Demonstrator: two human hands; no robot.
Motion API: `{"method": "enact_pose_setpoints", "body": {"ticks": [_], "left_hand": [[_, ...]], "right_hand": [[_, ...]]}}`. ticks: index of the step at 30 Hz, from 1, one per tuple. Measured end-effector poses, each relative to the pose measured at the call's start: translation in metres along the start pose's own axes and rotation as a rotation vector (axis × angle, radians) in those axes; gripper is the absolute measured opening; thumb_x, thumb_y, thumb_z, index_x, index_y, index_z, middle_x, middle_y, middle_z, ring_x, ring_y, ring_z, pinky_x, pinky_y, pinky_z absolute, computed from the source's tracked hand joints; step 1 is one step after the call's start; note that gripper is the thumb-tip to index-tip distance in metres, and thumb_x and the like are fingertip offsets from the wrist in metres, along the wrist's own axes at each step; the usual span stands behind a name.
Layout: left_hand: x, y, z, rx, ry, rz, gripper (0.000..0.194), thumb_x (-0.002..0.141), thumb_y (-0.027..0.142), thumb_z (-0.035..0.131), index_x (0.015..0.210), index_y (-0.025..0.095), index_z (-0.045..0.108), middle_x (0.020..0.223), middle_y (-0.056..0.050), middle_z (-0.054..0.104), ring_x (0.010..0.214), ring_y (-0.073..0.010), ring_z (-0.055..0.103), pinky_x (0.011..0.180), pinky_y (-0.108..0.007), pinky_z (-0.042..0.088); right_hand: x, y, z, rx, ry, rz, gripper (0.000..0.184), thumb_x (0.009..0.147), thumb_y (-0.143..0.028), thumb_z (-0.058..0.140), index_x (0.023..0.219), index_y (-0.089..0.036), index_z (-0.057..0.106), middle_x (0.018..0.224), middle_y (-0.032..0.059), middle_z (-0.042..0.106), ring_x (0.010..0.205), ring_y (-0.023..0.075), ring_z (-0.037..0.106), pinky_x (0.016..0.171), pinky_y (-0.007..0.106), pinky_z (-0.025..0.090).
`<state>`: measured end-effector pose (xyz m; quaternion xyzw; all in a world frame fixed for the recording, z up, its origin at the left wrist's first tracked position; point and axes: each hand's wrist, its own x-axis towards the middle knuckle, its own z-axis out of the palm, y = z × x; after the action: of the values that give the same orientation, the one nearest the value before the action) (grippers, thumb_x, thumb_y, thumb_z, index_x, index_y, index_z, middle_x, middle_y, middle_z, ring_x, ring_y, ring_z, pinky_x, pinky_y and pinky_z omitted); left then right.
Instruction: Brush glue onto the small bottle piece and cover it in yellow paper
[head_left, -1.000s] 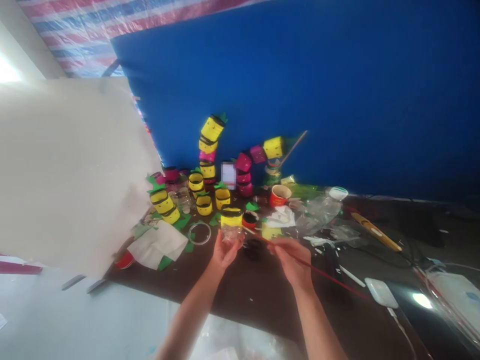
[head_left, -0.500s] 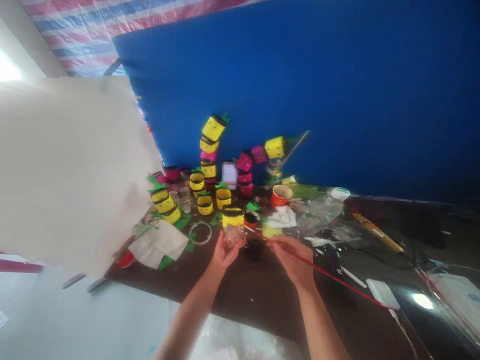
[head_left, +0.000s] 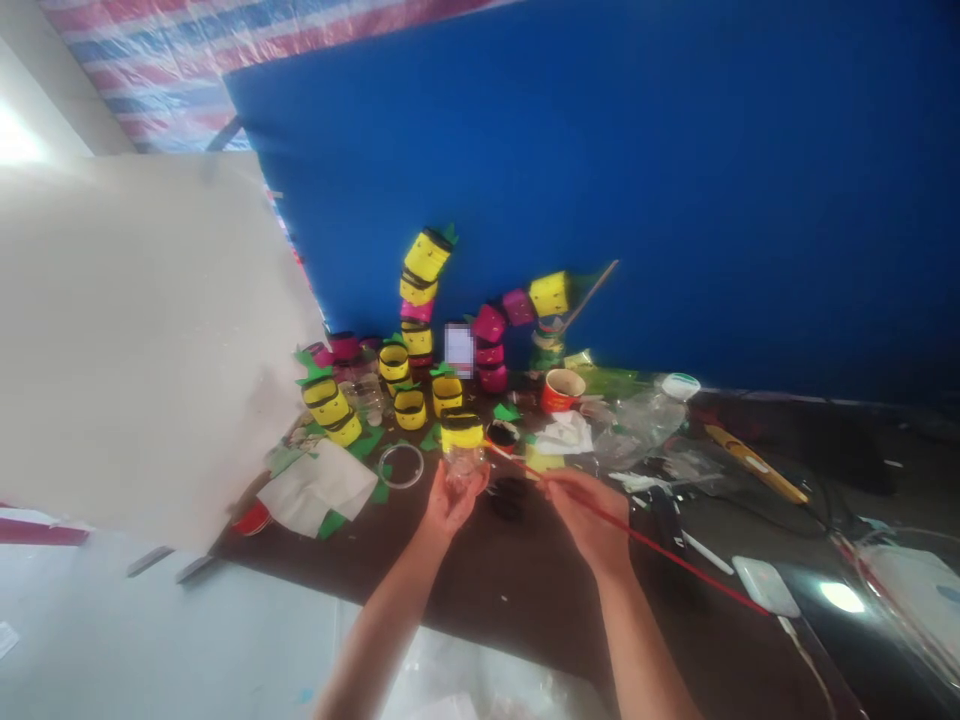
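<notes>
My left hand is closed around the clear lower part of a small plastic cup, yellow above with a black rim. In my right hand is a long red-handled paintbrush, its handle trailing to the lower right. The brush's tip meets the cup's yellow side at its right edge. Just behind the tip stands a small tub of dark paint. Beyond the cup are several finished-looking yellow cups with black rims, one of them a yellow cup with green paper leaves.
Stacked yellow and magenta cups lean against the blue board. A red paper bowl, crumpled tissue, a clear bottle and a yellow cutter lie rightward. White paper and a clear ring lie left.
The cup in my left hand has shifted slightly left and turned a little. The brush tip has moved up onto its yellow side.
</notes>
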<state>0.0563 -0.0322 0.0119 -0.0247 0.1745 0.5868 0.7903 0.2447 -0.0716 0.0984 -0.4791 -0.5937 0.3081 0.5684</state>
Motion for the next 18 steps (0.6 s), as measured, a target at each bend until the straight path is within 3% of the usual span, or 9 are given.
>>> {"method": "enact_pose_setpoints", "body": {"ticks": [9,13,18], "left_hand": [[-0.0007,0.001,0.0001,0.016,0.003,-0.036,0.049,0.092,0.044,0.043,0.124,0.01,0.056,0.098,-0.015,0.071,0.093,-0.0205,0.067,0.081,-0.028,0.051],[0.0003,0.0015,-0.0013,0.037,0.01,-0.021,0.049,0.089,0.043,0.049,0.125,0.011,0.056,0.101,-0.015,0.071,0.095,-0.0205,0.066,0.083,-0.029,0.05],[-0.0002,0.0011,-0.0005,0.031,0.003,0.015,0.041,0.087,0.041,0.055,0.116,0.013,0.062,0.102,-0.013,0.07,0.1,-0.0218,0.064,0.092,-0.034,0.047]], "right_hand": [[0.003,-0.0038,0.0052,0.046,-0.062,0.054,0.016,0.077,-0.036,0.066,0.08,-0.022,0.071,0.068,0.0042,0.073,0.062,0.0194,0.07,0.058,0.029,0.059],[0.0047,-0.0065,0.0016,0.032,-0.01,0.092,0.02,0.078,-0.04,0.065,0.08,-0.021,0.071,0.064,0.0045,0.072,0.061,0.0204,0.07,0.055,0.03,0.058],[0.0047,-0.0061,0.0026,0.063,-0.068,0.075,0.021,0.076,-0.042,0.067,0.078,-0.022,0.071,0.066,0.0043,0.073,0.059,0.0196,0.07,0.055,0.029,0.059]]}}
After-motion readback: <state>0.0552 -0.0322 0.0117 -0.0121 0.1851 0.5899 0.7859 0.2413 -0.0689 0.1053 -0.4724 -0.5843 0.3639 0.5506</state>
